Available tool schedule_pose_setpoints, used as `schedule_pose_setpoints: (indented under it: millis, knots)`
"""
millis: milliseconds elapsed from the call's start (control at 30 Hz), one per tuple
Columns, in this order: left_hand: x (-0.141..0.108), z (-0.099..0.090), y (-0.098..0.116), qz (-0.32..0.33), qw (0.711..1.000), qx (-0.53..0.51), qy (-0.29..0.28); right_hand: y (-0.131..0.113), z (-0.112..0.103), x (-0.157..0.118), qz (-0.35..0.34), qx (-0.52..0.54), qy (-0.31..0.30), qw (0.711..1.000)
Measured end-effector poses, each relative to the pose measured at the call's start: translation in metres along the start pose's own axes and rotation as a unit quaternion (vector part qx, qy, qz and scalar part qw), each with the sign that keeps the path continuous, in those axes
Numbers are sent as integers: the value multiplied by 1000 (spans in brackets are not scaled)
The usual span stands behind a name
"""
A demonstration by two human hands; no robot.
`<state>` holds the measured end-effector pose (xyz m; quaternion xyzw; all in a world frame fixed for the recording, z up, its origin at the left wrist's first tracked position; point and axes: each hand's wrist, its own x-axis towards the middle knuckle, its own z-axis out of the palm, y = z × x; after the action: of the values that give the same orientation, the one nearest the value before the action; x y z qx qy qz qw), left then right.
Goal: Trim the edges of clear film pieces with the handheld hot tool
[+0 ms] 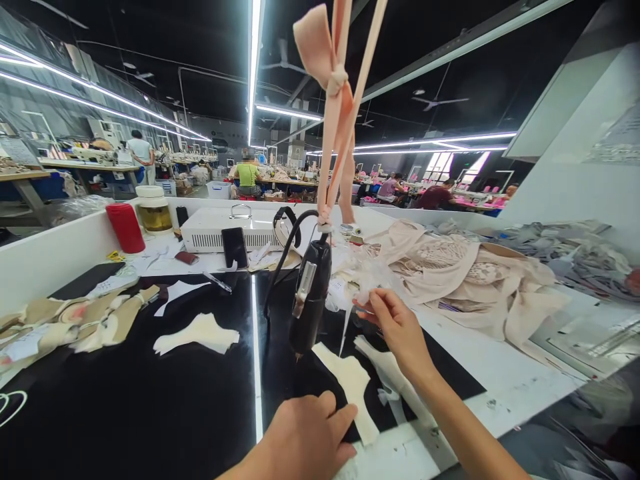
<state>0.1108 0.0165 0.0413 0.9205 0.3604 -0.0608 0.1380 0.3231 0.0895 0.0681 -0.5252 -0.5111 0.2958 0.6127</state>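
My left hand rests on the near edge of the glossy black worktop, its thumb pressing the lower end of a cream fabric piece. My right hand is raised beyond it, fingers pinched on a thin white strip that runs down to the cream piece. A black handheld tool hangs just left of my right hand, suspended by pink fabric straps, with its tip close above the worktop.
Another cream cut piece lies mid-table, a stack of beige pieces at the left. A pile of beige lace garments sits right. A white box, phone, red cylinder and jar stand at the back. People work at distant tables.
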Motion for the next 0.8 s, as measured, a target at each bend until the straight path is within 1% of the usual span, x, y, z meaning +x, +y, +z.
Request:
schedule_pose_setpoints:
  millis: [100,200,267,367,433,467,500,533,567,633,667,700,733,800]
  knots:
    - [3,3,1,-3,1000,10,1,-8,1,-4,-40,44,35,998]
    - [6,4,0,-5,1000,3,3,-19,0,-17,-64,87,62,992]
    - [5,4,-1,-5,1000,-18,9,-28,-1,-28,-72,114,67,989]
    - [0,5,-8,-6,997,-77,28,-40,-3,-48,-69,142,62,985]
    - [-4,8,-15,-6,985,-156,68,-45,-5,-65,-55,147,47,986]
    - [-5,10,-18,-6,973,-212,92,-45,-6,-73,-43,147,36,988]
    - [-6,12,-21,-9,954,-278,114,-44,-6,-82,-27,145,23,989]
    - [-6,14,-24,-11,928,-350,131,-42,-7,-90,-11,145,11,989]
    - [-6,16,-25,-12,896,-422,140,-40,-6,-97,0,145,-4,989]
    - [-6,17,-26,-8,821,-553,141,-34,-4,-110,6,140,-30,990]
    - [-6,16,-25,-9,787,-601,139,-31,-2,-116,8,133,-42,990]
    - [-7,14,-23,-14,759,-637,137,-29,0,-121,13,121,-54,991]
    - [-8,11,-21,-24,739,-660,132,-27,2,-126,23,104,-64,992]
    - [-14,5,-17,-53,719,-682,121,-25,7,-134,47,67,-84,993]
